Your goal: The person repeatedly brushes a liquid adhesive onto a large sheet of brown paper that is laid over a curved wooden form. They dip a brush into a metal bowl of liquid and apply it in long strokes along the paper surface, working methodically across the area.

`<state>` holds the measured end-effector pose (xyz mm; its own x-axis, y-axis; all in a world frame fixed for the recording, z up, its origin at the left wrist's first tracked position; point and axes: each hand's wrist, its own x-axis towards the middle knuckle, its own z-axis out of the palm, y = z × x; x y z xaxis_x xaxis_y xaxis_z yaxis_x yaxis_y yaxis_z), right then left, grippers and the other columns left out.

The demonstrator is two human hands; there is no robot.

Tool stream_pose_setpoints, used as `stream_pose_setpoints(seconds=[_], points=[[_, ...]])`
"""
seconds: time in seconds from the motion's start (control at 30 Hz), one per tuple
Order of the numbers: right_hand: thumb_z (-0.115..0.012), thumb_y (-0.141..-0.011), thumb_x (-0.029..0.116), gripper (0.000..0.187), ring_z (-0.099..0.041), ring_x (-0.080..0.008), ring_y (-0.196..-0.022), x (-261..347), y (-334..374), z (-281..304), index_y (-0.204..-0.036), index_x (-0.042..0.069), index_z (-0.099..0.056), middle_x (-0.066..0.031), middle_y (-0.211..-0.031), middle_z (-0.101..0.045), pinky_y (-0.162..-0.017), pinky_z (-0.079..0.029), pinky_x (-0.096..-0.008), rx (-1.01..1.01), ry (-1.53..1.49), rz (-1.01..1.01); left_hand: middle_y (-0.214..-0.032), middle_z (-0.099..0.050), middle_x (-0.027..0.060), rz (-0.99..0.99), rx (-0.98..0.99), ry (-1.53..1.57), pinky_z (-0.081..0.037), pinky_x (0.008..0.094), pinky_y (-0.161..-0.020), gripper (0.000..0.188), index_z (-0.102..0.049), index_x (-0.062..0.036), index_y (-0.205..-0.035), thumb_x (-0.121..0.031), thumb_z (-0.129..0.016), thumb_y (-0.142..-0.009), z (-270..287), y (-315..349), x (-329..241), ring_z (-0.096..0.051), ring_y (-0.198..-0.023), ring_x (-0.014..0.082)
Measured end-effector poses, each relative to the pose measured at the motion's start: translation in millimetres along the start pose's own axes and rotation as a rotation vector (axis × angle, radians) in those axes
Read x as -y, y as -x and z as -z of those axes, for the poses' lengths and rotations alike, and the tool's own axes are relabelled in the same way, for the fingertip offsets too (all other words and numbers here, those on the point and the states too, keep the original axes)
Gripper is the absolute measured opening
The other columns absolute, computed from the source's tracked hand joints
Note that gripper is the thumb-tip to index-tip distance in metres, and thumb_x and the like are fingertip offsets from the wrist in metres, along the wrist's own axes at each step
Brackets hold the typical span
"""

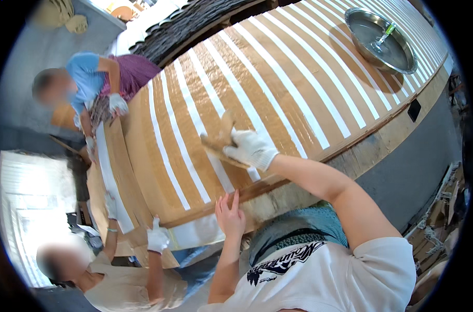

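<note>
My right hand [253, 148], in a white knitted glove, grips a wide flat brush [221, 148] over the striped surface. The brush is tan and slightly blurred, with a handle part sticking up. Beneath it lies a long stack of brown sheets [195, 171] with white strips running across. Around the brush the brown is wet and glossy; toward the right it looks paler and duller. My bare left hand [229, 217] rests at the near edge of the sheets, fingers stretched out, holding nothing. The glove hides much of the brush's grip.
A metal basin [353, 28] of cloudy liquid, with a green-and-white-handled tool [386, 35] inside, stands on the far right sheets. Two co-workers at the left have gloved hands [157, 236] at a brown sheet [132, 182]. Dark layered material [169, 28] lies beyond the table.
</note>
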<state>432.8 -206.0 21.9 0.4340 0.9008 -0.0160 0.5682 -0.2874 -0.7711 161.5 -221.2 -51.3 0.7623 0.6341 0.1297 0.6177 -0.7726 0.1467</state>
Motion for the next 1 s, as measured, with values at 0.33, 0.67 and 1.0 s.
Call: stream_pose_setpoints(seconds=[0.33,0.67,1.0], points=[[-0.062,-0.088,0.041,0.038,-0.065,-0.0406,-0.098,-163.6,-36.5,166.6,-0.106,0.008,-0.068,-0.0194,-0.103,-0.071,-0.086,-0.050,-0.0474,-0.548,-0.056,-0.365,-0.141,-0.052,0.0180,0.127,0.097,0.093,-0.041,0.0474,-0.108,0.069,-0.059,-0.0237,-0.140,0.002,-0.059,-0.076,2.5,-9.5,-23.0,-0.047,-0.133,0.0393],[-0.073,-0.089,0.022,0.030,-0.065,-0.0143,-0.074,-233.5,173.6,216.6,-0.103,-0.004,-0.066,-0.0056,-0.086,-0.068,-0.065,-0.052,-0.0294,-0.790,-1.049,-0.434,-0.138,-0.052,0.0191,0.282,0.032,0.091,-0.040,0.0444,-0.108,0.073,-0.057,-0.0182,-0.142,0.006,-0.058,-0.073,-8.9,7.6,-50.7,-0.048,-0.129,0.0375],[-0.064,-0.096,0.019,0.027,-0.070,-0.0221,-0.075,-241.0,370.4,197.6,-0.113,-0.001,-0.061,-0.0113,-0.095,-0.069,-0.065,-0.061,-0.0367,-1.212,-1.375,-0.792,-0.090,-0.056,0.0105,-0.259,0.177,0.558,-0.050,0.0402,-0.077,0.040,-0.070,-0.0138,-0.113,-0.001,-0.066,-0.076,-24.2,-30.2,-235.8,-0.059,-0.089,0.0267]])
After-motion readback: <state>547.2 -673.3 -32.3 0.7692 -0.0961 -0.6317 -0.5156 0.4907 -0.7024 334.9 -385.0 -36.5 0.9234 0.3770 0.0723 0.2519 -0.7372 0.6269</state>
